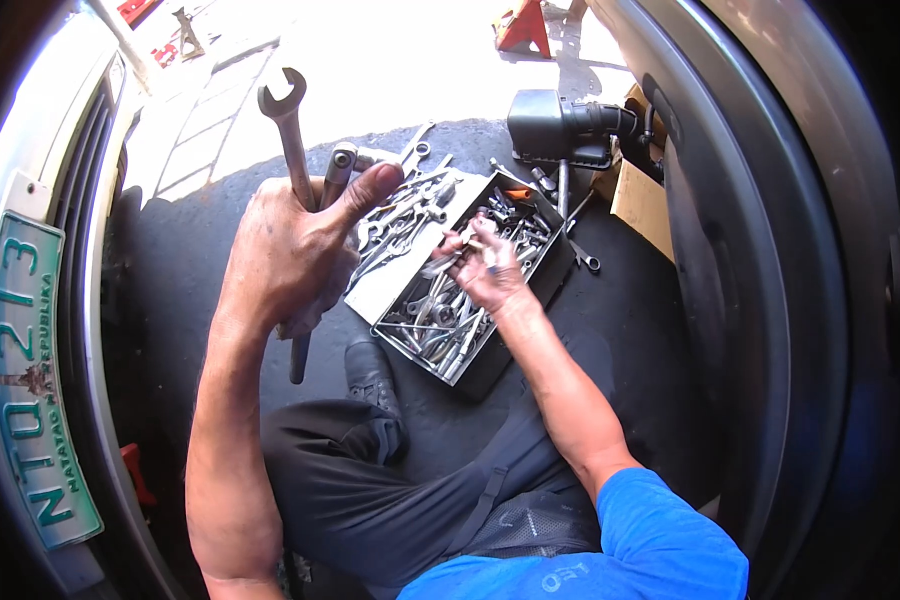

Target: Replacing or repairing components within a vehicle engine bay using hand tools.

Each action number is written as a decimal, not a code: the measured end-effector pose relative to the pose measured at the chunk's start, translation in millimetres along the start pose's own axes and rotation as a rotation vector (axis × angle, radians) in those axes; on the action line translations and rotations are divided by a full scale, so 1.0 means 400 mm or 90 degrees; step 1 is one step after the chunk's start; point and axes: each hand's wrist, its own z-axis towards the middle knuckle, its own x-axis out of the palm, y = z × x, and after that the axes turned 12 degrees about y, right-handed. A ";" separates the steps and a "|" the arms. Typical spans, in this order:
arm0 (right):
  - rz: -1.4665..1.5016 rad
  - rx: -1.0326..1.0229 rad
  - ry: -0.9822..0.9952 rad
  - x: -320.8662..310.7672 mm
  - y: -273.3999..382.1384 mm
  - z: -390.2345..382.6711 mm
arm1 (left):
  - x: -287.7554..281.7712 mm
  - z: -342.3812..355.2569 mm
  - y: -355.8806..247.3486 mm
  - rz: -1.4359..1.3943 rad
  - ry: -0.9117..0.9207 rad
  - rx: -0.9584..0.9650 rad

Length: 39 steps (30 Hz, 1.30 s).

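My left hand (295, 245) is raised on the left, closed around a large open-end wrench (288, 115). The wrench stands nearly upright, its jaw at the top and its other end below my fist. A shiny metal tool with a round, jointed head (342, 160) sticks out beside my thumb in the same grip; its full shape is hidden. My right hand (488, 270) hovers over a metal toolbox (448, 378), palm partly turned up, fingers loosely bent and apart. The toolbox is packed with a jumble of wrenches, sockets and other hand tools (440, 315).
Several wrenches (405, 210) lie on a pale sheet (370, 300) left of the toolbox. A black plastic air filter housing (560, 130) and cardboard box (642, 210) stand behind it. Vehicle bodywork closes in both sides. A red jack stand (523, 28) stands far off. My shoe (370, 375) is nearby.
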 end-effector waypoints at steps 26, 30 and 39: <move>-1.012 0.247 -0.696 -0.489 0.206 0.154 | 0.012 -0.003 0.005 0.008 -0.010 0.027; -1.030 0.276 -0.679 -0.455 0.195 0.145 | 0.002 -0.007 -0.003 -0.007 0.010 0.001; -1.228 0.261 -0.415 -0.352 0.203 0.139 | -0.019 -0.020 -0.021 -0.021 0.047 -0.072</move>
